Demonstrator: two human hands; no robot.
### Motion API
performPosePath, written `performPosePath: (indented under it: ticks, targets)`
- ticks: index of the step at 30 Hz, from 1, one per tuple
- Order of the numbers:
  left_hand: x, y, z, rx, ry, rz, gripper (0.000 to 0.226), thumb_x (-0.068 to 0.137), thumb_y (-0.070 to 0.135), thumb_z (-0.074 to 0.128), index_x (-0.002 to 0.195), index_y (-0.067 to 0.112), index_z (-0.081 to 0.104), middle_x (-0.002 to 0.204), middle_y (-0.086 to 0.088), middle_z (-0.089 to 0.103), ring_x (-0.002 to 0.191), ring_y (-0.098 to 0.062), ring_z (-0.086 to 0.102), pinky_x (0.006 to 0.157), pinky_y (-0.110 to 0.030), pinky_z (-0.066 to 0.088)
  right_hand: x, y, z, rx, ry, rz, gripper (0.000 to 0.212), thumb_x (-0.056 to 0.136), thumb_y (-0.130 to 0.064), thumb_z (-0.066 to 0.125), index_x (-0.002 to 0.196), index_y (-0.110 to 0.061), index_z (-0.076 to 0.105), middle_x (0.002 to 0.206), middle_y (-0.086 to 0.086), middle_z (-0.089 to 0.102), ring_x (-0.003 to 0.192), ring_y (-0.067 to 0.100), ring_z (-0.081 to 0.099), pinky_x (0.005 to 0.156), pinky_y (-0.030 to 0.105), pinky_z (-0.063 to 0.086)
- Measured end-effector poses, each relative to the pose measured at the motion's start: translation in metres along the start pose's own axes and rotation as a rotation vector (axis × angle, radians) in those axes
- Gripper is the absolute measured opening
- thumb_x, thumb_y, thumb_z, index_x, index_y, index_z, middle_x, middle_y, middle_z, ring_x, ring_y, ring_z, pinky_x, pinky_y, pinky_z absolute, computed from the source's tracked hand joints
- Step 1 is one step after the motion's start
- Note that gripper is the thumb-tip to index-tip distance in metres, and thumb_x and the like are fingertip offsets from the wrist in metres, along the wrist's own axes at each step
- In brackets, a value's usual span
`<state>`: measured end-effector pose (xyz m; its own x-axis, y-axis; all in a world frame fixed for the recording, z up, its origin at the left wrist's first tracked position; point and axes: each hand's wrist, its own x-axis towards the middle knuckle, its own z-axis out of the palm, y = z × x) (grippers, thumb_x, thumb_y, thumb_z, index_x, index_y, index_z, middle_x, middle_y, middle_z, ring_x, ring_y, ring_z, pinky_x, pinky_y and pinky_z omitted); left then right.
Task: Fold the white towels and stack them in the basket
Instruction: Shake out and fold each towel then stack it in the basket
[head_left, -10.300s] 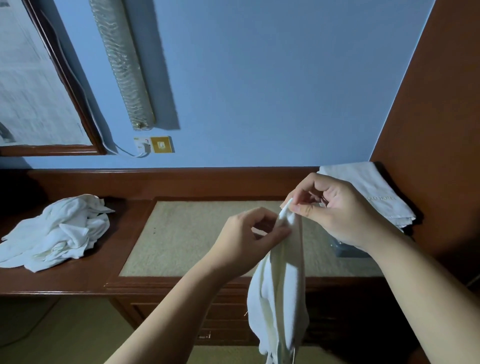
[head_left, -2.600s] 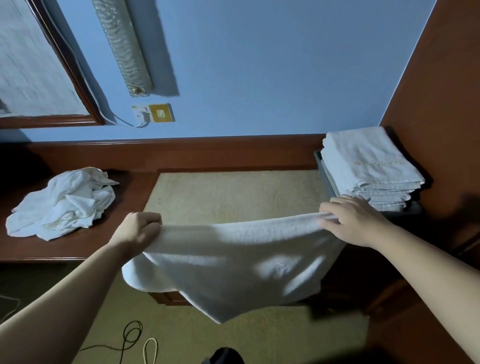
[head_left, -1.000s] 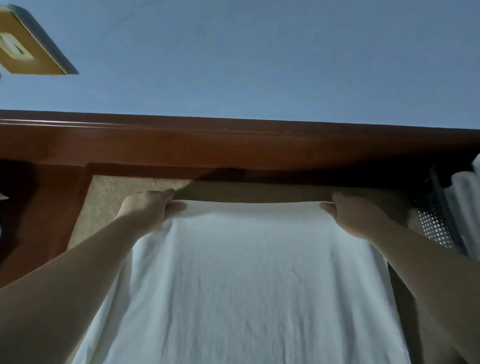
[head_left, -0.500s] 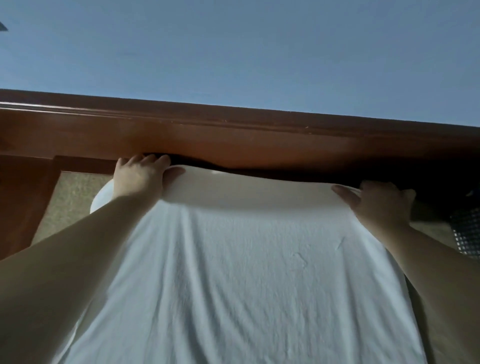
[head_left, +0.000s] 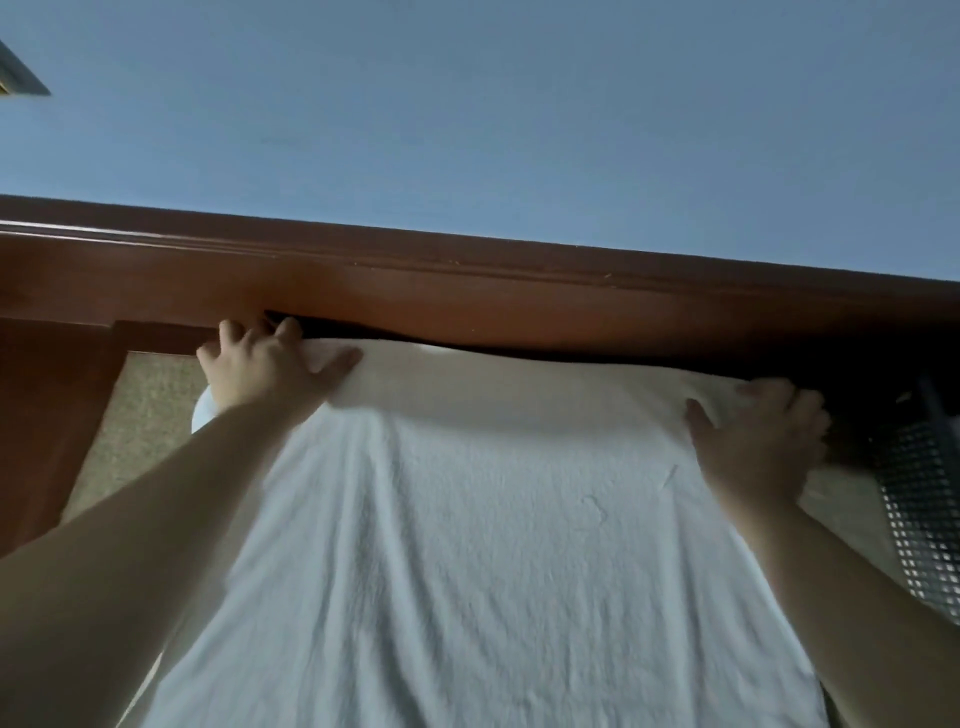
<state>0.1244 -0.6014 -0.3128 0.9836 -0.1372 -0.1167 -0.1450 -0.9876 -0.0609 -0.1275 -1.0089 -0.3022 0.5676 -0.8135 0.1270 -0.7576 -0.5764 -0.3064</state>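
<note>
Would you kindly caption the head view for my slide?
Both hands, left hand and right hand, spread a white towel flat on the desk.

Head camera looks forward, close over the desk (head_left: 156, 405), toward the wall (head_left: 467, 130).

Support surface — a dark reddish-brown wooden desk (head_left: 47, 405) with a raised back rail and an inset beige textured top panel (head_left: 150, 410). Lying on it: a white cloth towel (head_left: 493, 545) spread flat, and a dark perforated metal basket (head_left: 924, 519) at the right edge.
</note>
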Motion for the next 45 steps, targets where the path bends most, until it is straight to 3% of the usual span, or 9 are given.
performPosePath:
  ticks: [5, 9, 15, 17, 21, 26, 34, 39, 45]
  targets:
    - [0.013, -0.049, -0.017, -0.175, -0.382, -0.178, 0.097, 0.071, 0.087, 0.047, 0.153, 0.035, 0.045, 0.152, -0.015, 0.048, 0.139, -0.041, 0.040, 0.115, -0.053, 0.036, -0.053, -0.025, 0.011, -0.054, -0.372, -0.127, 0.048, 0.096, -0.035, 0.065, 0.142, -0.024, 0.056, 0.143, 0.014, 0.048, 0.131, 0.041, 0.044, 0.101, 0.052, 0.047]
    - [0.017, -0.076, -0.047, -0.784, -0.603, -0.388, 0.063, 0.072, 0.025, 0.088, 0.131, 0.014, 0.067, 0.134, -0.011, 0.068, 0.110, -0.029, 0.070, 0.093, -0.041, 0.054, -0.038, -0.051, 0.007, -0.198, -0.576, -0.041, 0.065, 0.095, -0.037, 0.059, 0.156, -0.027, 0.040, 0.147, 0.023, 0.045, 0.137, 0.045, 0.041, 0.107, 0.050, 0.043]
    - [0.020, -0.103, -0.053, -1.103, -0.279, -0.382, 0.050, 0.069, 0.043, 0.097, 0.108, 0.028, 0.071, 0.103, 0.001, 0.078, 0.088, -0.021, 0.076, 0.061, -0.035, 0.063, -0.027, -0.066, -0.011, -0.325, -0.767, -0.030, 0.097, 0.087, -0.065, 0.063, 0.165, -0.030, 0.017, 0.162, 0.019, 0.023, 0.144, 0.047, 0.033, 0.106, 0.046, 0.043]
    - [0.017, -0.105, -0.042, -1.184, -0.359, -0.461, 0.055, 0.075, 0.044, 0.092, 0.120, 0.021, 0.069, 0.111, -0.004, 0.077, 0.097, -0.025, 0.076, 0.071, -0.035, 0.062, -0.028, -0.067, -0.012, -0.342, -0.797, -0.043, 0.107, 0.080, -0.072, 0.065, 0.165, -0.032, 0.014, 0.160, 0.019, 0.024, 0.141, 0.046, 0.035, 0.100, 0.045, 0.045]
    - [-0.002, -0.132, -0.024, -1.136, -0.623, -0.591, 0.043, 0.085, 0.035, 0.082, 0.120, 0.015, 0.067, 0.120, -0.008, 0.072, 0.111, -0.029, 0.069, 0.093, -0.043, 0.056, -0.023, -0.066, -0.010, -0.396, -0.846, -0.081, 0.130, 0.061, -0.094, 0.060, 0.163, -0.029, 0.011, 0.153, 0.022, 0.026, 0.126, 0.046, 0.047, 0.094, 0.046, 0.054]
    - [-0.017, -0.146, -0.018, -1.111, -0.240, -0.570, 0.023, 0.090, 0.031, 0.082, 0.106, 0.017, 0.072, 0.111, -0.012, 0.075, 0.084, -0.020, 0.072, 0.061, -0.029, 0.059, -0.020, -0.066, -0.004, -0.460, -0.799, -0.118, 0.126, 0.070, -0.090, 0.064, 0.164, -0.027, 0.010, 0.151, 0.024, 0.028, 0.127, 0.043, 0.046, 0.099, 0.045, 0.052]
    - [-0.120, -0.188, -0.018, -0.570, -0.781, -0.463, 0.045, 0.084, 0.063, 0.076, 0.095, 0.019, 0.071, 0.092, 0.000, 0.070, 0.088, -0.022, 0.065, 0.083, -0.037, 0.053, 0.031, 0.031, 0.093, -0.389, -0.772, -0.142, 0.116, 0.039, -0.110, 0.057, 0.129, -0.035, 0.055, 0.142, 0.012, 0.056, 0.118, 0.038, 0.058, 0.101, 0.052, 0.051]
    - [-0.200, -0.208, 0.001, -0.639, -0.457, -0.450, 0.034, 0.096, 0.058, 0.064, 0.099, 0.024, 0.067, 0.103, -0.001, 0.068, 0.092, -0.022, 0.066, 0.078, -0.039, 0.052, -0.011, -0.031, 0.027, -0.437, -0.707, -0.153, 0.144, 0.036, -0.113, 0.049, 0.146, -0.020, 0.040, 0.153, 0.023, 0.042, 0.133, 0.047, 0.048, 0.104, 0.051, 0.049]
    - [-0.274, -0.237, 0.010, -0.468, -0.727, -0.351, 0.039, 0.093, 0.056, 0.071, 0.087, 0.017, 0.067, 0.088, -0.002, 0.068, 0.077, -0.020, 0.062, 0.068, -0.034, 0.045, -0.014, -0.029, 0.027, -0.389, -0.740, -0.154, 0.161, 0.030, -0.115, 0.041, 0.160, -0.023, 0.020, 0.165, 0.024, 0.026, 0.146, 0.050, 0.035, 0.113, 0.055, 0.042]
